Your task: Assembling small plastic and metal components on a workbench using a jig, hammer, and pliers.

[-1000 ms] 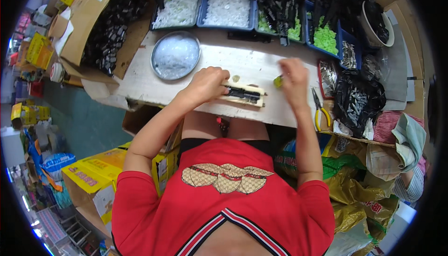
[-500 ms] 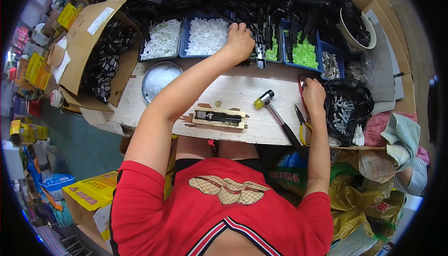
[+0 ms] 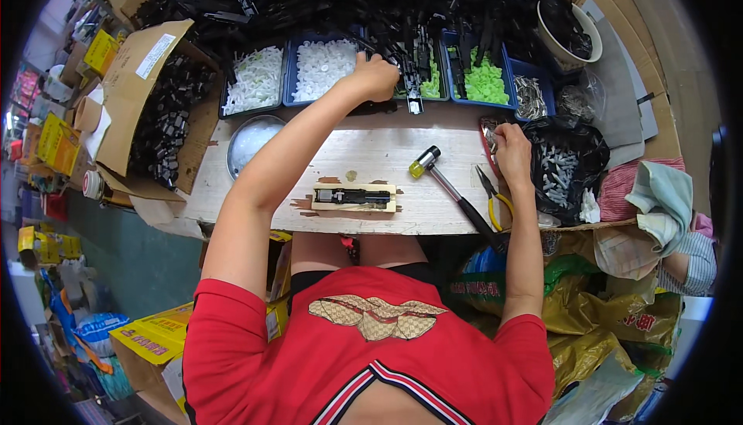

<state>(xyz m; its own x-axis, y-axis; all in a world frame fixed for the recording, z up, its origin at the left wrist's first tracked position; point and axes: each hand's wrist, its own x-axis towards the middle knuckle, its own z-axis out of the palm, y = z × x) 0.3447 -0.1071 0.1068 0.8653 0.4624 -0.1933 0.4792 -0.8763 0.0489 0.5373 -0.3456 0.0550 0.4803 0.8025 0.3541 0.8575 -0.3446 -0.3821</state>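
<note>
My left hand (image 3: 374, 78) reaches to the back of the bench, over the edge between the blue tray of white plastic parts (image 3: 325, 65) and the black plastic parts (image 3: 414, 53). Its fingers are curled, and what they hold is hidden. On the right, my right hand (image 3: 512, 152) dips its bent fingertips into a small red tray (image 3: 487, 132); anything pinched there is too small to name. In front of me a black mechanism (image 3: 354, 197) lies in a pale wooden fixture (image 3: 318, 205). Between it and my right hand are a hammer (image 3: 446, 183) and yellow-handled pliers (image 3: 495, 202).
Trays of white sticks (image 3: 256, 80), green parts (image 3: 487, 80) and metal pins (image 3: 531, 98) line the back. A round dish (image 3: 246, 146) stands left, beside a carton of black parts (image 3: 174, 111). A black bag of grey parts (image 3: 559, 173) and cloths (image 3: 659, 197) are at right.
The view has shifted slightly, moving the bench a little left in the picture. Both hands stay at about the same places, with small finger movements; the fixture and tools lie unchanged.
</note>
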